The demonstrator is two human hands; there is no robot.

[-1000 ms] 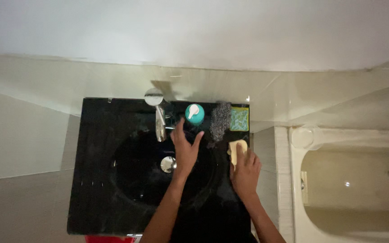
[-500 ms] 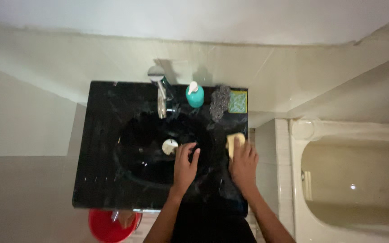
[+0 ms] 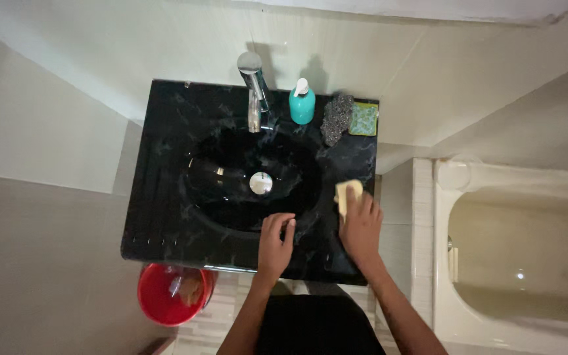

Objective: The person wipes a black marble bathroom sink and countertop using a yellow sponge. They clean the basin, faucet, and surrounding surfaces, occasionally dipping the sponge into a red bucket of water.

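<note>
Head view: right hand point(image 3: 361, 227) presses a pale yellow sponge point(image 3: 347, 193) flat, fingers closed over it, on the glossy black marble washbasin point(image 3: 165, 197) near its right edge. Left hand point(image 3: 275, 241) rests open and empty on the bowl's front rim, with clear counter leftward.

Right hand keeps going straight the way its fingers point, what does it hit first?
The right hand already presses the yellow sponge under its fingertips. Beyond that, bare black counter, then probably the grey scrubber near the wall; depth is hard to judge from above.
</note>
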